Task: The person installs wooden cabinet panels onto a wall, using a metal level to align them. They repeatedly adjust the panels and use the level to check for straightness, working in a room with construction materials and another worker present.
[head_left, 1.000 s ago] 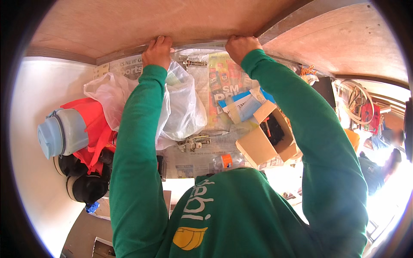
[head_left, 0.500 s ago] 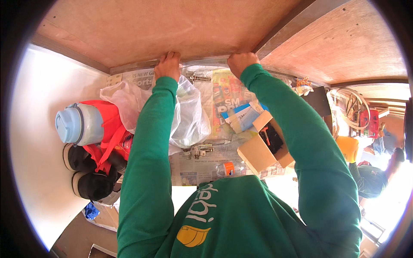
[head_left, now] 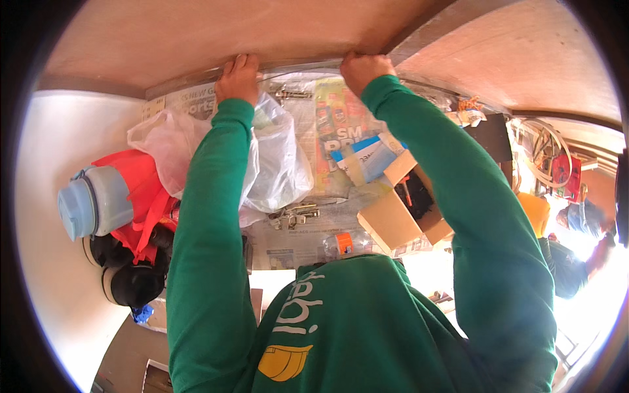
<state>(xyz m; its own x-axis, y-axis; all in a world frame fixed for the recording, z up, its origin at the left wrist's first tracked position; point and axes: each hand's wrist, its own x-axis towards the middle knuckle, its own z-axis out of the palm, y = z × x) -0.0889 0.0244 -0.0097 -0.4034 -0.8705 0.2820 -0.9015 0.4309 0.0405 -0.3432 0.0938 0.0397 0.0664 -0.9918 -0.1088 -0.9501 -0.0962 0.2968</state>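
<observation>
Bunched fingers of the left hand [head_left: 238,80] and right hand [head_left: 367,71] meet the dark edge strip [head_left: 182,84] of a plywood panel [head_left: 262,29] beyond the open cardboard box [head_left: 390,223]; how tightly they close around it cannot be told. Relative to the box, the left hand sits farther left, the right almost straight beyond. Broad and framed, the panel looks stiff, possibly heavy, with its strip likely the surest hold.

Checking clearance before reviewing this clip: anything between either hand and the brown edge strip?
Nothing visible. The left hand and right hand are both at the brown edge strip. The translucent plastic bag sits nearer the body, not between. Undersides of both hands are hidden.
</observation>
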